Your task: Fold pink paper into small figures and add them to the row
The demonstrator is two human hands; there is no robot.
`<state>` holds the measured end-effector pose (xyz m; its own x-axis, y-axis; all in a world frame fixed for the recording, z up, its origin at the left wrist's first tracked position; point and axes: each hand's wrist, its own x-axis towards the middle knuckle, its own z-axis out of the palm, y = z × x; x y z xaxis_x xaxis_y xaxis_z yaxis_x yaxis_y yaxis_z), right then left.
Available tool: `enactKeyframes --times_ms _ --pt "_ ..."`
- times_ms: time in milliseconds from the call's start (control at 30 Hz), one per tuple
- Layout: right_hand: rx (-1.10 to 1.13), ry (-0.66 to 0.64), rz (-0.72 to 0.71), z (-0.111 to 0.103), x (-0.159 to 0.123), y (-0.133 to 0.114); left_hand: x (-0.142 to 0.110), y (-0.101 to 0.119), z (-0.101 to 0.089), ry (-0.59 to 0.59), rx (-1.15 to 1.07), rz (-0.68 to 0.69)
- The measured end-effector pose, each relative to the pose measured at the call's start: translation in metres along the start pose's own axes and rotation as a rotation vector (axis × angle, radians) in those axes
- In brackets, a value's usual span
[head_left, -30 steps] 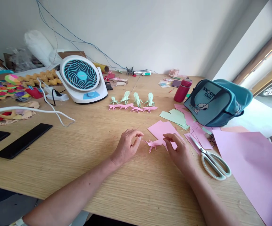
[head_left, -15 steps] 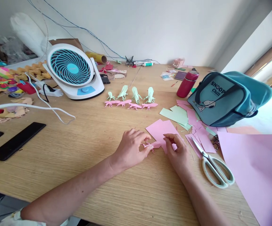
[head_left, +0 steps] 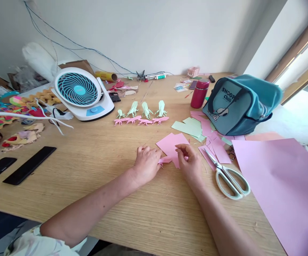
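At near centre, the left hand curls over a pink paper figure, its grip hidden; rightward, the right hand half-curls by pink sheets, its hold unclear.

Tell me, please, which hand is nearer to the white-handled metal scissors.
Right: the right hand is just left of the scissors; the left hand is farther left, at the folded pink paper figure.

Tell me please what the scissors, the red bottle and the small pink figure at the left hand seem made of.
Scissors: shiny blades, probably steel; pale, smooth handles, likely plastic.
Red bottle: glossy highlights suggest coated metal, though plastic is possible.
Pink figure: matte, with thin angular edges, apparently folded paper.
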<state>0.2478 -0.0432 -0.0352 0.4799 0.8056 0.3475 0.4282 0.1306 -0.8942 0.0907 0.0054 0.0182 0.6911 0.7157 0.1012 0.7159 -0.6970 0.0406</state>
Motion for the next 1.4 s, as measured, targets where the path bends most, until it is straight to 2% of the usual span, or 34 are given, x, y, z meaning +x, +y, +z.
enactKeyframes --times_ms 267,400,667,800,1067,1400 --pt "-0.007 0.025 -0.027 -0.002 0.001 -0.003 -0.001 -0.006 0.002 0.045 -0.108 -0.016" --pt "0.017 0.039 -0.006 -0.003 0.001 -0.002 0.005 -0.02 0.0 0.086 -0.157 -0.052" --pt "0.048 0.052 0.091 -0.002 0.003 0.006 0.053 -0.077 0.009 0.22 -0.098 -0.141" --pt "0.069 0.041 0.105 0.0 0.003 0.008 0.082 -0.093 0.015 0.253 -0.108 -0.189" --pt "0.062 0.03 0.113 0.002 0.003 0.013 0.124 -0.094 0.04 0.272 -0.19 -0.265" --pt "0.059 0.032 0.111 0.003 0.003 0.011 0.146 -0.088 0.058 0.283 -0.273 -0.252"
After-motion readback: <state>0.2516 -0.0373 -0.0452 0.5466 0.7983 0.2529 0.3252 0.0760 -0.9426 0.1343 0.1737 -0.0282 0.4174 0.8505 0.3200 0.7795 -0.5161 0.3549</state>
